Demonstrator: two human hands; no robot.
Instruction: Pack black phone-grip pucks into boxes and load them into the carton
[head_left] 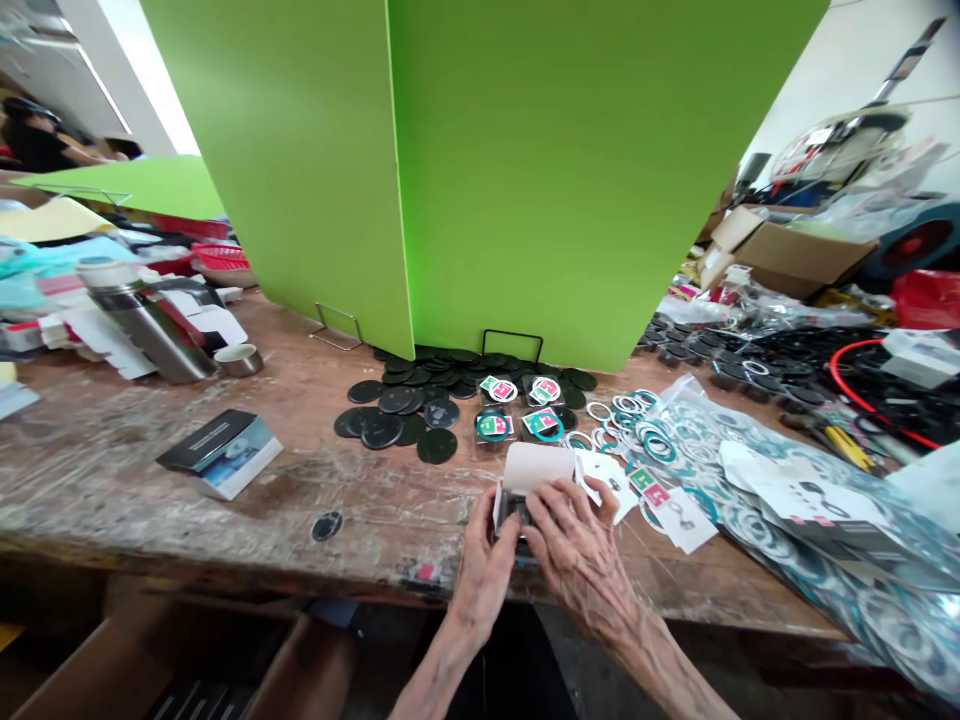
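Note:
A small cardboard box (537,464) with its white flap raised stands at the front edge of the bench, between my hands. My left hand (484,555) grips its left side, the thumb bent over the opening. From the right, my right hand (574,545) closes on the box, its fingers over a dark item (516,503) inside that I cannot make out. Just behind are clear packets with green and pink cards and rings (493,425). White leaflets (606,482) and a green and pink card (649,487) lie right of my right hand.
Black discs (382,428) are heaped before the green divider (525,180). A closed box (221,452), a steel flask (154,330) and a cup (238,359) stand left. Teal and white rings (656,440) and a large plastic bag (817,540) fill the right. Far left, a person (41,140) sits.

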